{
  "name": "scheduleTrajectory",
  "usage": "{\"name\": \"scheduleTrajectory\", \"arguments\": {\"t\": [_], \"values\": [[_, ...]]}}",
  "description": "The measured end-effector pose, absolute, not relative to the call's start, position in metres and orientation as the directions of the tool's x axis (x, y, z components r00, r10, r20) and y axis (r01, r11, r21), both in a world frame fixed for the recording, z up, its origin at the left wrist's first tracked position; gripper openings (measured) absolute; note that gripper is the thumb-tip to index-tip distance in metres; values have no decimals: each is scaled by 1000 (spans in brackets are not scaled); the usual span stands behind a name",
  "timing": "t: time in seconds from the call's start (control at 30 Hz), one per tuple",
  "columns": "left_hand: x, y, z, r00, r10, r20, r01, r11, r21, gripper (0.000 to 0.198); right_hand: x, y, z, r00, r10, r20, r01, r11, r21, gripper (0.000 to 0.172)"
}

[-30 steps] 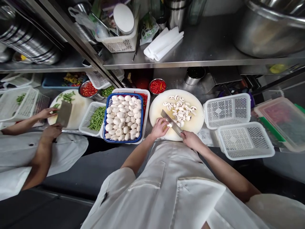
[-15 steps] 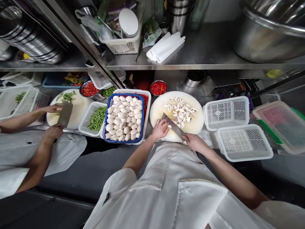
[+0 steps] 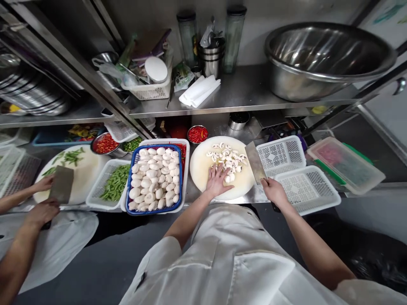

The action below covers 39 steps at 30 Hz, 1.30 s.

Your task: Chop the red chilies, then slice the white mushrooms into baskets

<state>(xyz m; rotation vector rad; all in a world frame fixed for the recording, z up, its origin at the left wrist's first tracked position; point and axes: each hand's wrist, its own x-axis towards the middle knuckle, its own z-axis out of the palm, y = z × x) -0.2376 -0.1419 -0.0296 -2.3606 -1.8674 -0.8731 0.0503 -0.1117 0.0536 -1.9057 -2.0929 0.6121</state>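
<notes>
On the round white cutting board [image 3: 203,180] lies a loose pile of sliced mushrooms [image 3: 233,159]. My left hand [image 3: 218,181] is spread open at the near edge of that pile, its fingertips touching the slices. My right hand [image 3: 274,192] is wrapped round the handle of a cleaver [image 3: 255,160]. The cleaver's broad blade stands at the board's right edge, apart from the slices. Left of the board, a blue basket [image 3: 129,182] full of whole mushrooms [image 3: 155,178] sits in a white tray [image 3: 187,161].
Two white baskets [image 3: 305,188] stand at the right, beside a lidded container [image 3: 349,163]. Red chillies [image 3: 197,134] fill a bowl behind the board. A steel shelf [image 3: 235,99] overhangs the back. At the left, a co-worker's hands [image 3: 43,212] hold another cleaver [image 3: 62,185] by cut greens.
My right hand has carried the cleaver right, away from the mushrooms to the board's edge. My left hand has gone from gripping a mushroom to lying spread. The view has shifted.
</notes>
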Motion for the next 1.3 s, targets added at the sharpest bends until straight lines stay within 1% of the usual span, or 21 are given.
{"name": "scheduleTrajectory", "arguments": {"t": [0.07,0.13,0.2,0.23,0.27,0.3,0.33,0.4,0.43,0.47,0.5,0.57,0.67,0.77,0.87,0.97,1.03,1.13,1.2,1.3], "values": [[-225,-124,-27,122,895,430,906,-277,320,100,52,-113,50,-90,989,-114,934,44,-355,33],[-216,-107,-22,123,888,444,906,-283,316,97,46,-121,48,-86,985,-152,961,43,-272,33],[-211,-94,-17,145,882,448,901,-305,310,95,38,-131,47,-94,979,-182,966,46,-253,34],[-209,-89,-15,158,881,446,898,-316,307,93,34,-136,46,-110,975,-194,957,51,-287,33],[-208,-86,-13,171,880,443,895,-327,305,91,32,-141,45,-135,968,-211,933,53,-355,31],[-208,-84,-12,181,879,441,892,-336,303,88,31,-145,43,-158,957,-241,893,35,-448,29],[-207,-83,-12,189,877,442,889,-344,303,83,33,-148,40,-173,942,-287,834,-15,-551,29],[-205,-84,-12,194,868,457,880,-359,309,71,40,-153,31,-189,889,-416,661,-198,-723,36],[-204,-85,-12,189,863,469,876,-364,316,65,44,-154,25,-201,851,-485,562,-305,-769,42],[-203,-86,-13,181,858,481,873,-365,323,59,49,-154,20,-221,811,-542,470,-398,-788,49],[-202,-86,-13,168,854,492,871,-362,331,55,52,-155,14,-248,777,-578,393,-465,-793,54],[-201,-87,-13,140,850,508,869,-352,349,49,51,-154,3,-316,726,-611,302,-534,-790,62],[-204,-85,-14,85,843,531,858,-332,391,41,34,-151,-5,-406,676,-615,259,-560,-787,63],[-212,-85,-15,0,820,573,852,-300,429,34,11,-145,-3,-495,623,-605,267,-554,-789,56],[-216,-88,-9,-47,778,627,865,-283,415,30,4,-137,10,-558,586,-587,271,-540,-797,47],[-207,-91,12,-39,741,671,878,-295,377,30,24,-131,28,-597,571,-564,260,-526,-809,44],[-188,-90,30,-14,711,703,876,-330,352,31,49,-130,41,-612,587,-529,251,-491,-834,46],[-140,-76,54,61,693,718,856,-407,320,34,97,-133,57,-601,657,-455,200,-427,-882,49],[-100,-57,61,123,705,699,842,-447,303,36,129,-135,64,-556,709,-434,155,-425,-892,49],[-45,-16,57,200,728,656,810,-500,307,36,168,-131,70,-437,782,-445,110,-445,-889,46]]}}
